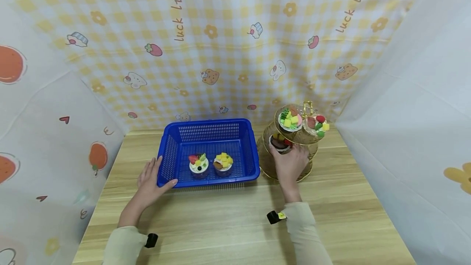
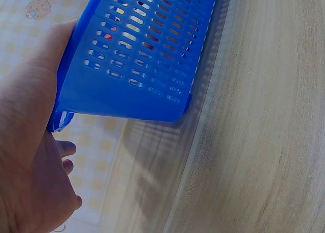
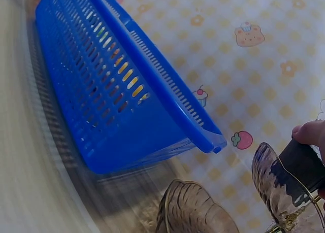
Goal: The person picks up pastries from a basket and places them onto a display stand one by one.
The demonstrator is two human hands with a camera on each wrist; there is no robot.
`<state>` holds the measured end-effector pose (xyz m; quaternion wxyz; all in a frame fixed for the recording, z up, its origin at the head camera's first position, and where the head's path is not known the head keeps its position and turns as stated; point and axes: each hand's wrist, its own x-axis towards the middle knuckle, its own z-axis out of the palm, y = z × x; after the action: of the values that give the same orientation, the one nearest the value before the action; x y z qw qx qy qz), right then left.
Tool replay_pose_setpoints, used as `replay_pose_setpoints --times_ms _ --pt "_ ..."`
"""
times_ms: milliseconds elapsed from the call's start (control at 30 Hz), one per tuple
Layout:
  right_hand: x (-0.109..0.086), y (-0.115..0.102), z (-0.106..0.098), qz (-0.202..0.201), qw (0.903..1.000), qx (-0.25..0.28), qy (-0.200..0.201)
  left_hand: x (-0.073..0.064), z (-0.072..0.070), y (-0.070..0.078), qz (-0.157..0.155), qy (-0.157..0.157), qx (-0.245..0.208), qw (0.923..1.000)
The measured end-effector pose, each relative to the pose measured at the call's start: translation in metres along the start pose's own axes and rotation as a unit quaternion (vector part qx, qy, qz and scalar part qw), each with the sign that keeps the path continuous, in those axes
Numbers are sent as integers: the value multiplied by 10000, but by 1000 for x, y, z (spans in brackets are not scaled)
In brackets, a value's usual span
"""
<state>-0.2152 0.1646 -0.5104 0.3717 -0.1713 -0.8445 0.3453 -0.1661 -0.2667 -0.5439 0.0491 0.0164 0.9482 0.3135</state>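
My left hand (image 1: 150,181) holds the front left corner of a blue plastic basket (image 1: 254,150), thumb along the front rim and fingers at the left side. Two toy dessert cups stand inside: one with a strawberry and white cream (image 1: 199,165), one topped with yellow cubes (image 1: 223,163). At the right, my right hand (image 1: 292,165) reaches under the top tier of a gold-rimmed tiered stand (image 1: 301,137) and grips a dark dessert cup (image 1: 279,144) at the middle tier. In the right wrist view, the thumb presses the dark cup (image 3: 302,164) near its edge.
On the stand's top tier sit a dessert cup with green and yellow toppings (image 1: 290,120) and another with red, green and yellow pieces (image 1: 315,125). A gold handle (image 1: 307,108) rises behind them. Behind the wooden table (image 1: 220,224) hangs a yellow checked cloth (image 1: 228,52).
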Motion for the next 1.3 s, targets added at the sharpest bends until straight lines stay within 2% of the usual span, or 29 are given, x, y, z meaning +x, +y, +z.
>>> replay_pose_setpoints --times_ms 333,767,1300 --pt "0 2 6 242 9994 -227 -22 0 1 -1 -13 -8 12 10000" --pt "-2 7 13 142 9981 -589 76 0 1 -2 51 56 -13 10000" --pt "-3 8 4 -23 9960 -810 -368 -1 2 -2 58 56 -57 10000"
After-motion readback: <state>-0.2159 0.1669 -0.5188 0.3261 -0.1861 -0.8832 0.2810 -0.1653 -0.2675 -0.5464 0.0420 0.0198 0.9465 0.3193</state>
